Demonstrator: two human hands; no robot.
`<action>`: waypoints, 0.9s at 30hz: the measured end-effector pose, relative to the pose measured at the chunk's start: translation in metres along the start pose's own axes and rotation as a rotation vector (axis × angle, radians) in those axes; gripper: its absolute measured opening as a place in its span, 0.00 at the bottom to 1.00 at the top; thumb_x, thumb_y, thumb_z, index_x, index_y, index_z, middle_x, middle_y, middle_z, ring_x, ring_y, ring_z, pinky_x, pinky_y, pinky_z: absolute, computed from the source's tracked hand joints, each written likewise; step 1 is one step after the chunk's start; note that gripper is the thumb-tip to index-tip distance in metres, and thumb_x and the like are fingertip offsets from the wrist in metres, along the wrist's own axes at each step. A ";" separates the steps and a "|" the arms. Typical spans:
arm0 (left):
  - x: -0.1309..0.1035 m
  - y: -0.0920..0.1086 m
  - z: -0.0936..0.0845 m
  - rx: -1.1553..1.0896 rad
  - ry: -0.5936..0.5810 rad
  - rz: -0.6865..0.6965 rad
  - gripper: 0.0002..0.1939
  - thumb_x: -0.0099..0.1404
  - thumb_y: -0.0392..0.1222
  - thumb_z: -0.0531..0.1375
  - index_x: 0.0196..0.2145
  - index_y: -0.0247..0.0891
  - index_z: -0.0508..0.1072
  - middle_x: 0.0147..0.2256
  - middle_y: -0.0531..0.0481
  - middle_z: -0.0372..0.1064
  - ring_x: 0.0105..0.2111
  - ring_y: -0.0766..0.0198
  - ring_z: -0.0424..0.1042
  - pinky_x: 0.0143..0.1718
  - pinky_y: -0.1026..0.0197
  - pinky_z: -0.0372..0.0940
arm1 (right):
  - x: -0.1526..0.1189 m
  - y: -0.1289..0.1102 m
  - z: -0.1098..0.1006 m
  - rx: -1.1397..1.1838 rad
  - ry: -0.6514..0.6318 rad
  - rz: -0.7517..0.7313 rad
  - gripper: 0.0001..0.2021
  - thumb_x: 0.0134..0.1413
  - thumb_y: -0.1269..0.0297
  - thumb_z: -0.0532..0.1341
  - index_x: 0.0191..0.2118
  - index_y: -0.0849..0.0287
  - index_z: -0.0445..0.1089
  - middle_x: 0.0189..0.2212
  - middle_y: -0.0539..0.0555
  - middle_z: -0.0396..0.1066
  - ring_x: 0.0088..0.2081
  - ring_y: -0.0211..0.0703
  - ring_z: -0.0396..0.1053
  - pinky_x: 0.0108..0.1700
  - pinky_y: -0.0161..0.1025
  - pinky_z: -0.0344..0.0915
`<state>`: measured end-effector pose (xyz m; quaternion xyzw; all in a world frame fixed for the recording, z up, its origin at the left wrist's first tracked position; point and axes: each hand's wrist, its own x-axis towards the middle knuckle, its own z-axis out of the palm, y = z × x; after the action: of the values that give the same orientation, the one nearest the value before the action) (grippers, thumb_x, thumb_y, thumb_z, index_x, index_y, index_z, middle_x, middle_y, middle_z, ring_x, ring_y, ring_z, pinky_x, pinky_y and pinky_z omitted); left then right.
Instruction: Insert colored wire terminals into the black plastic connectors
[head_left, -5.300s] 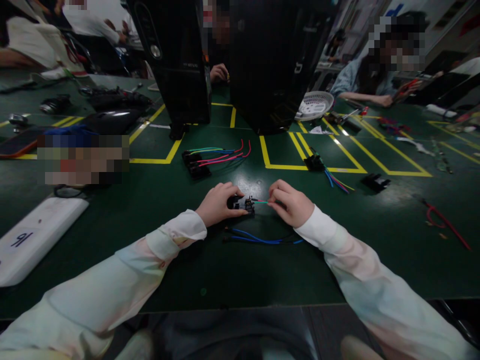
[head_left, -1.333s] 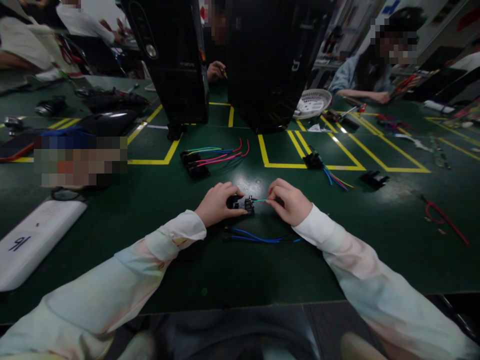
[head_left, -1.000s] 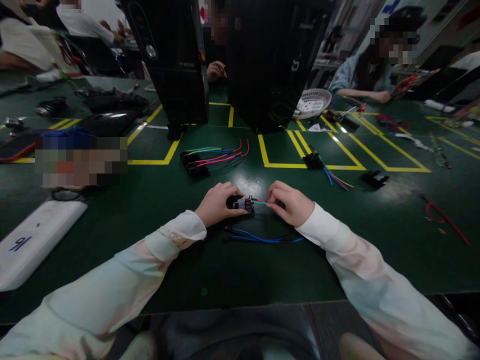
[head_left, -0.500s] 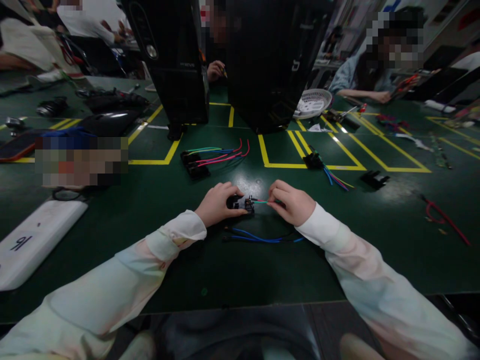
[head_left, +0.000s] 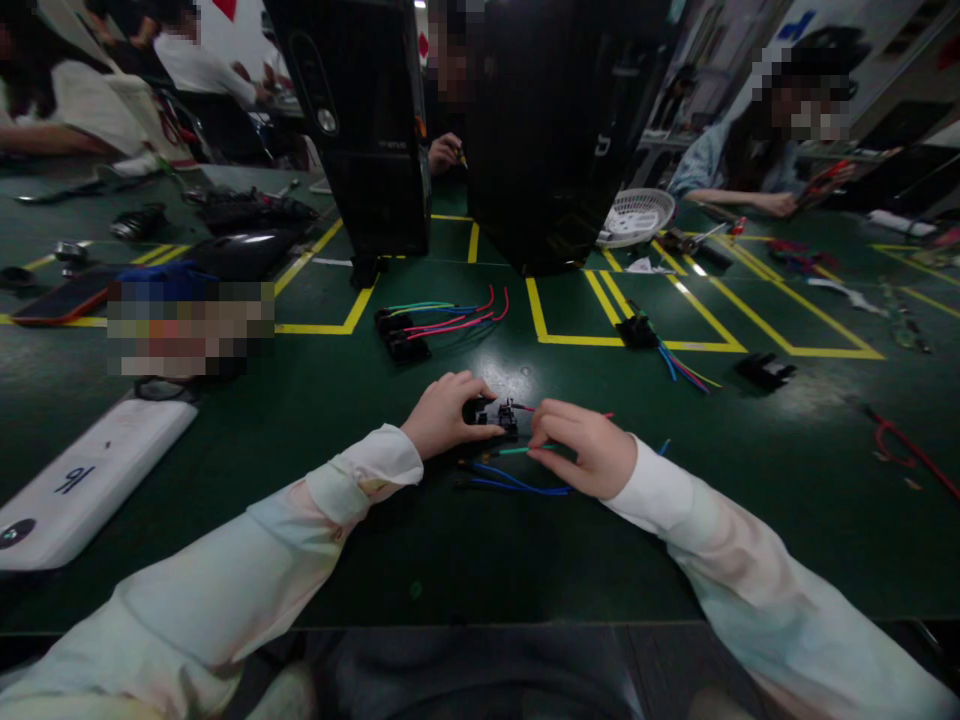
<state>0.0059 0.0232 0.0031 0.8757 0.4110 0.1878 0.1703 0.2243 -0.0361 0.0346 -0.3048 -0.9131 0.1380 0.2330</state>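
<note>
Left grip (head_left: 444,415) clasping small black plastic socket (head_left: 507,418); right grip (head_left: 583,448) pinching thin green wire (head_left: 514,451). Thin blue wires (head_left: 521,486) just beside: crowding could cause tangle.

tall cases (head_left: 367,170): 2 | basket (head_left: 654,208): 1 | held connector (head_left: 510,418): 1 | loose blue wires (head_left: 502,487): 2 | held green wire (head_left: 515,451): 1

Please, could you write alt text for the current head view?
Left hand grips a black connector at a dark green table; right hand holds a green wire apart from it. Blue wires lie nearer the wearer.
</note>
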 end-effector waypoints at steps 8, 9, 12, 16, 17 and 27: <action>-0.001 0.000 0.000 0.012 0.015 0.026 0.20 0.52 0.56 0.61 0.38 0.40 0.69 0.36 0.49 0.64 0.37 0.58 0.63 0.39 0.57 0.58 | -0.003 -0.008 0.033 -0.248 -0.136 -0.037 0.08 0.57 0.63 0.52 0.30 0.58 0.63 0.29 0.53 0.65 0.31 0.40 0.60 0.32 0.37 0.52; -0.001 0.000 0.000 0.010 0.016 0.024 0.20 0.52 0.56 0.61 0.38 0.40 0.69 0.36 0.49 0.64 0.38 0.58 0.63 0.39 0.56 0.58 | -0.003 -0.008 0.032 -0.259 -0.129 -0.035 0.08 0.58 0.62 0.52 0.30 0.58 0.63 0.29 0.53 0.65 0.31 0.40 0.60 0.32 0.37 0.52; -0.002 0.001 0.000 0.002 0.018 0.021 0.20 0.52 0.56 0.61 0.38 0.40 0.69 0.36 0.49 0.64 0.38 0.57 0.62 0.40 0.56 0.58 | -0.002 -0.006 0.021 -0.227 -0.088 -0.026 0.10 0.59 0.61 0.51 0.30 0.58 0.63 0.29 0.53 0.65 0.31 0.39 0.61 0.32 0.37 0.53; -0.002 0.002 -0.001 -0.006 0.015 0.022 0.20 0.53 0.56 0.61 0.39 0.40 0.69 0.36 0.48 0.63 0.38 0.57 0.62 0.40 0.55 0.59 | 0.000 0.004 -0.004 -0.179 0.019 0.043 0.08 0.58 0.64 0.51 0.30 0.59 0.63 0.29 0.54 0.65 0.32 0.40 0.62 0.34 0.37 0.55; -0.002 0.001 -0.002 -0.010 0.016 0.023 0.21 0.53 0.56 0.61 0.39 0.40 0.69 0.36 0.48 0.63 0.38 0.57 0.62 0.40 0.55 0.59 | 0.000 0.008 -0.010 -0.185 0.066 0.067 0.08 0.58 0.65 0.51 0.30 0.59 0.63 0.28 0.54 0.65 0.32 0.41 0.62 0.35 0.38 0.56; -0.004 0.002 0.000 0.003 0.063 0.044 0.20 0.54 0.54 0.60 0.39 0.39 0.69 0.37 0.48 0.63 0.39 0.57 0.61 0.42 0.55 0.58 | -0.002 0.031 0.000 -0.285 0.024 0.197 0.05 0.54 0.65 0.56 0.34 0.60 0.65 0.28 0.54 0.67 0.32 0.42 0.63 0.35 0.38 0.58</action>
<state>0.0051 0.0187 0.0037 0.8785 0.3969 0.2184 0.1518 0.2409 -0.0138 0.0216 -0.4245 -0.8862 0.0254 0.1837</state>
